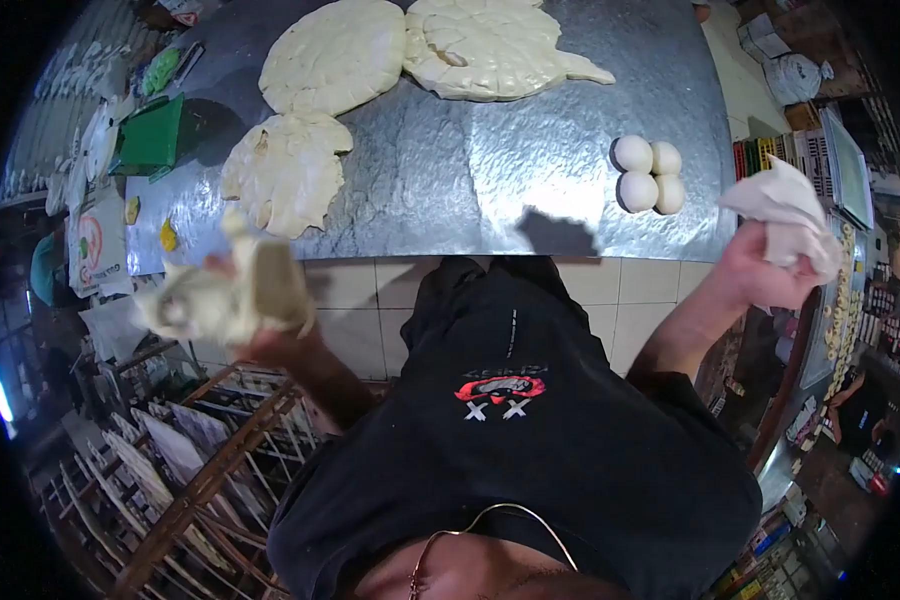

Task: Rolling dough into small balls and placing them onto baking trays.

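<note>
The one head view looks from the wearer's head, on the near side of the metal table (420, 180), facing steeply down. The necklace (515, 507) and black T-shirt (510, 455) come closest to the lens, short of the table; its top lies farther off. Wide fisheye coverage takes in the rack (210, 488) before the table's left end, bending straight edges toward a dark rim.

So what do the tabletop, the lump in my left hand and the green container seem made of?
Tabletop: probably sheet metal, shiny and rippled, from its bright glare. Lump: likely raw dough, matte, soft-looking with ragged edges, though blurred. Green container: smooth, evenly coloured; plastic or painted metal, can't tell.
</note>
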